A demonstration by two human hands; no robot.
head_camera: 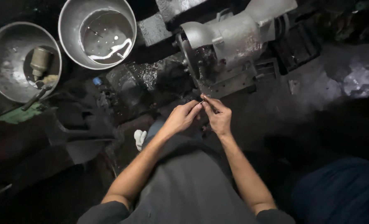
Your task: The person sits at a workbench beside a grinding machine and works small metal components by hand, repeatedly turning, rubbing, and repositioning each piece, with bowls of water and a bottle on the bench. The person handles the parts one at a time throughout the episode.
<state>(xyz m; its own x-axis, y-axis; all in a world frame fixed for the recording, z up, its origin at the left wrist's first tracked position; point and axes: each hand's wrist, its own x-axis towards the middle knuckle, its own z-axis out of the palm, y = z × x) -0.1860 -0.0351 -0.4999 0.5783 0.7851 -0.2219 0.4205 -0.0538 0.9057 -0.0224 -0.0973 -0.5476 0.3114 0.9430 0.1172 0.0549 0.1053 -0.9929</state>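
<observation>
Left hand (181,118) and right hand (217,116) pinch a thin rod (204,99) together (steadying it) just below the grinder wheel (189,62).

A thin, pale metal piece (204,99) — perhaps a blade — pinched upright just below the grinding wheel (189,62).
</observation>
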